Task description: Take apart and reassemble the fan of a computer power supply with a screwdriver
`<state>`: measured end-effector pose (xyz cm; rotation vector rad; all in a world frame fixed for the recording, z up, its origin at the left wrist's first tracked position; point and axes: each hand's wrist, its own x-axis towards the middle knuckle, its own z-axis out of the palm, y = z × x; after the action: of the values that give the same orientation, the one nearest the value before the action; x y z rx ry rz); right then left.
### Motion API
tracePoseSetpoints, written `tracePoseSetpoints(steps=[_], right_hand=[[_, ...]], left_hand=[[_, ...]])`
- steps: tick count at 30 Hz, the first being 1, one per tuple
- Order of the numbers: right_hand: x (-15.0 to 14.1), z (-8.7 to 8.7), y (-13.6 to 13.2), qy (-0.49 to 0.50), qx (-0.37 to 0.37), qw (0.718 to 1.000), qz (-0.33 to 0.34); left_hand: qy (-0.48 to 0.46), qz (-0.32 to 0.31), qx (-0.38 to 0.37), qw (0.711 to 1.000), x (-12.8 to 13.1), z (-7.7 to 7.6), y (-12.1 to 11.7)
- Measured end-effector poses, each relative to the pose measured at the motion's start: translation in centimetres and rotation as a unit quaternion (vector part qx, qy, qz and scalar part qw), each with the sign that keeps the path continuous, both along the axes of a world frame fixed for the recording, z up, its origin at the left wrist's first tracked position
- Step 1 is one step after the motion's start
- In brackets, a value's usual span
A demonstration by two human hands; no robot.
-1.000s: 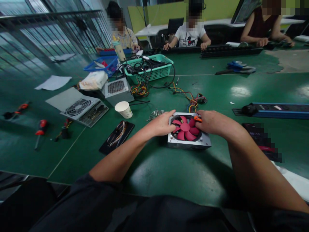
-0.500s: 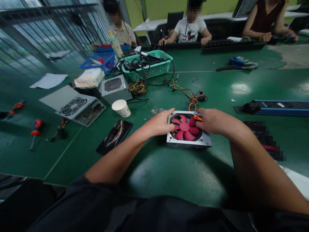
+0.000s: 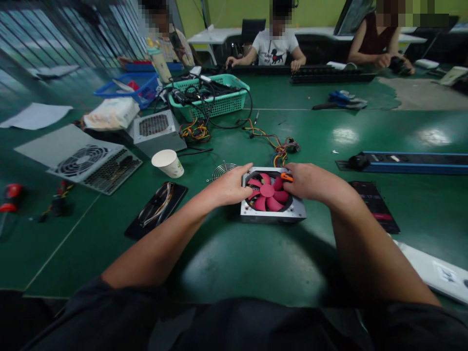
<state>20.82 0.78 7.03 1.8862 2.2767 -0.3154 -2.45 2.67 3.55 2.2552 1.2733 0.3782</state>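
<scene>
A silver power supply unit [image 3: 272,211] with a pink fan [image 3: 268,190] lies on the green table in front of me. My left hand [image 3: 230,185] grips its left edge, fingers curled over the top. My right hand [image 3: 309,181] is closed on a small orange-handled tool [image 3: 286,177] held at the unit's far right corner. Coloured wires [image 3: 280,148] trail from the back of the unit. A round wire fan grille [image 3: 219,170] lies just left of it.
A paper cup [image 3: 168,163], a black tray [image 3: 156,210], an opened casing with a fan [image 3: 93,165], a grey unit [image 3: 156,130] and a green basket of cables [image 3: 212,97] lie to the left. A blue strip [image 3: 413,162] lies at right. Three people sit across the table.
The view has shifted so everything sits further left in the picture. Both hands keep their hold on the unit and the tool.
</scene>
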Motion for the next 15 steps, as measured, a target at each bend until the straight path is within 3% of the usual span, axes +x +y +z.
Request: tracePoseSetpoints(steps=[15], right_hand=[[-0.38, 0.27, -0.29, -0.014, 0.016, 1.0, 0.002]], left_hand=[[-0.028, 0.014, 0.003, 1.0, 0.14, -0.51, 0.03]])
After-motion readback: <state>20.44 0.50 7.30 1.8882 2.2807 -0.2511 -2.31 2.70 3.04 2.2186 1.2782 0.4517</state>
